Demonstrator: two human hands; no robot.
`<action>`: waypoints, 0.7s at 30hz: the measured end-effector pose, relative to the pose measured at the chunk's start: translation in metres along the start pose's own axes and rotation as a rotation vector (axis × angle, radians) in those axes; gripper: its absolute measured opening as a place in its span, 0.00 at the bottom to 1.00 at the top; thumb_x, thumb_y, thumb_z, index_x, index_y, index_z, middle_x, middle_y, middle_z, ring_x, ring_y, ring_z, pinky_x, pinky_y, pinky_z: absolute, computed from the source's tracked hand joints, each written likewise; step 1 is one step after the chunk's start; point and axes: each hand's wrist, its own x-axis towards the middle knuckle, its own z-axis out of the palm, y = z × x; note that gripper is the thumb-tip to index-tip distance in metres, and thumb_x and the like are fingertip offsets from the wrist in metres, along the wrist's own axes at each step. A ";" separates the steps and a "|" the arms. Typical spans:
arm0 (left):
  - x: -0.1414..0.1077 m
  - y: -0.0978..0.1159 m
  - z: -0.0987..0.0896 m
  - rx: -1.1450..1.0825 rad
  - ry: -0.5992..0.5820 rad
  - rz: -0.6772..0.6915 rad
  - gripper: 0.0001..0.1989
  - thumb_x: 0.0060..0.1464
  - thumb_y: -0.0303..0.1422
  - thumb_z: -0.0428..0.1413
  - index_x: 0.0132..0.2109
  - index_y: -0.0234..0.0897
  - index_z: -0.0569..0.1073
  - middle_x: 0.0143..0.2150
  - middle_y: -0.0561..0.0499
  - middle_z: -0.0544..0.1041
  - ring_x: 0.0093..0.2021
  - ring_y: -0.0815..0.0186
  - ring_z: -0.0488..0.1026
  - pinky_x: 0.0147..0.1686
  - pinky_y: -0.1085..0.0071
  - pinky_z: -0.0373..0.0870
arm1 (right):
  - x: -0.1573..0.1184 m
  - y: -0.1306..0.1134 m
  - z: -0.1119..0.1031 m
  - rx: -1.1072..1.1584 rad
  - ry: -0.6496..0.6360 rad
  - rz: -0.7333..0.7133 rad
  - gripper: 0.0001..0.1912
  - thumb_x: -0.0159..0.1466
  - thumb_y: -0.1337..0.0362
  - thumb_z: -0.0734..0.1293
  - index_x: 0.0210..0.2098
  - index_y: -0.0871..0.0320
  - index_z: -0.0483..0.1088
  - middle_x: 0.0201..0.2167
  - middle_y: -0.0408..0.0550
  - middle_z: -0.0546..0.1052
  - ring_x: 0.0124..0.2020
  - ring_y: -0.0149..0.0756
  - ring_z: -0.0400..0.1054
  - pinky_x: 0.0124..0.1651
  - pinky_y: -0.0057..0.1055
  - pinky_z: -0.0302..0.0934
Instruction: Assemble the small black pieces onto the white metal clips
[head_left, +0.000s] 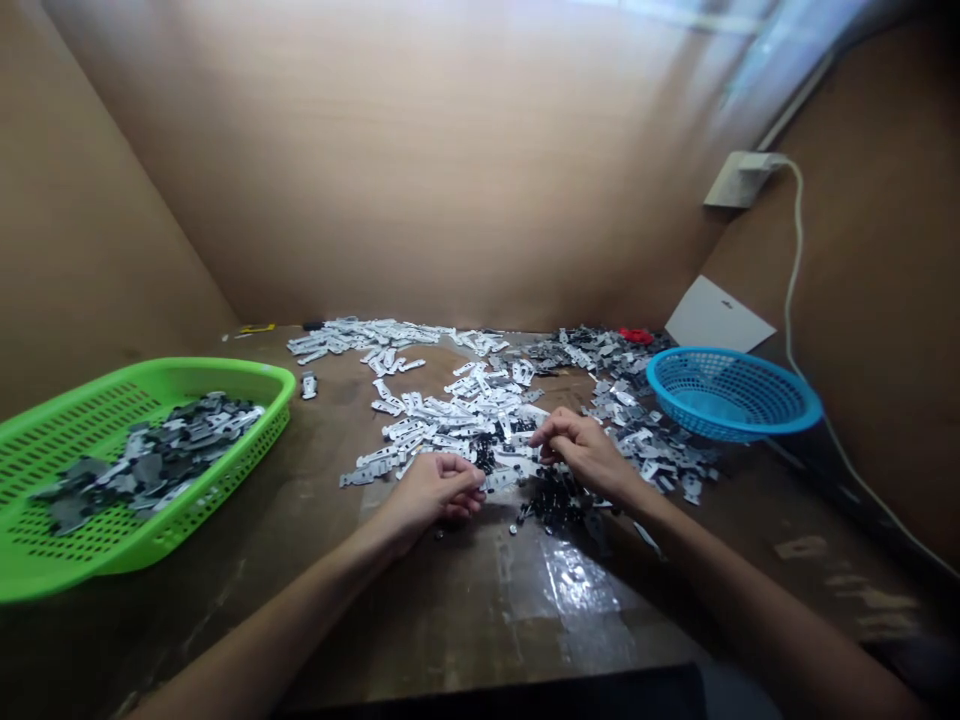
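My left hand (442, 487) is low over the table with its fingertips pinched together. Whatever lies between them is too small to make out. My right hand (581, 446) reaches over the middle of the parts, its fingers curled and pressed together; what they hold is hidden. Around both hands lie flat silvery metal pieces (431, 412) with cut-out holes. Small black parts (556, 500) form a dark heap just below my right hand, and more black bits (486, 452) are scattered between the hands.
At the left stands a green plastic basket (281, 408) holding assembled-looking grey and black pieces. On the right a blue basket (731, 432) sits beside darker metal pieces (652, 440). Behind it are a white card (716, 315), a red item (636, 336) and a white cable (793, 260) from a wall socket.
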 end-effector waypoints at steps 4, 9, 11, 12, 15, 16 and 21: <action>0.000 -0.001 0.000 -0.009 -0.027 0.016 0.17 0.43 0.43 0.60 0.32 0.32 0.70 0.28 0.46 0.76 0.25 0.71 0.72 0.24 0.78 0.66 | 0.001 -0.004 0.005 0.113 -0.101 0.161 0.12 0.59 0.60 0.62 0.31 0.61 0.73 0.34 0.48 0.70 0.30 0.33 0.69 0.34 0.33 0.68; 0.000 -0.002 -0.001 -0.009 -0.050 0.032 0.16 0.45 0.42 0.59 0.32 0.31 0.70 0.29 0.45 0.76 0.26 0.71 0.72 0.24 0.78 0.66 | 0.000 -0.001 0.014 0.124 -0.155 0.199 0.16 0.54 0.52 0.67 0.28 0.61 0.72 0.25 0.45 0.71 0.26 0.33 0.67 0.30 0.30 0.66; 0.000 -0.002 -0.001 -0.006 -0.053 0.027 0.16 0.45 0.42 0.59 0.33 0.31 0.70 0.29 0.45 0.76 0.26 0.71 0.72 0.24 0.78 0.66 | 0.000 0.002 0.016 0.145 -0.180 0.214 0.17 0.53 0.52 0.68 0.26 0.62 0.71 0.22 0.44 0.70 0.25 0.32 0.66 0.29 0.29 0.65; 0.000 -0.002 -0.001 -0.007 -0.054 0.026 0.16 0.45 0.42 0.59 0.33 0.31 0.70 0.29 0.45 0.76 0.26 0.71 0.72 0.24 0.78 0.66 | -0.001 0.003 0.016 0.157 -0.187 0.220 0.17 0.53 0.52 0.68 0.25 0.62 0.71 0.21 0.43 0.69 0.24 0.32 0.66 0.28 0.29 0.64; 0.001 -0.003 -0.001 -0.011 -0.055 0.028 0.16 0.45 0.42 0.59 0.33 0.31 0.70 0.28 0.45 0.76 0.25 0.71 0.72 0.24 0.78 0.66 | -0.001 0.006 0.017 0.182 -0.193 0.231 0.17 0.51 0.53 0.70 0.25 0.62 0.70 0.20 0.42 0.69 0.23 0.30 0.65 0.27 0.27 0.63; 0.001 -0.004 -0.001 -0.011 -0.053 0.031 0.16 0.45 0.42 0.59 0.33 0.31 0.70 0.28 0.45 0.76 0.25 0.71 0.72 0.24 0.78 0.66 | -0.001 0.006 0.017 0.186 -0.196 0.233 0.17 0.51 0.53 0.70 0.26 0.62 0.70 0.20 0.42 0.69 0.22 0.30 0.65 0.26 0.27 0.62; 0.001 -0.004 -0.001 0.001 -0.051 0.039 0.16 0.46 0.42 0.59 0.33 0.31 0.71 0.28 0.45 0.76 0.26 0.70 0.72 0.25 0.78 0.66 | -0.001 0.005 0.017 0.193 -0.205 0.217 0.16 0.51 0.54 0.70 0.26 0.62 0.69 0.20 0.42 0.70 0.21 0.28 0.64 0.26 0.26 0.60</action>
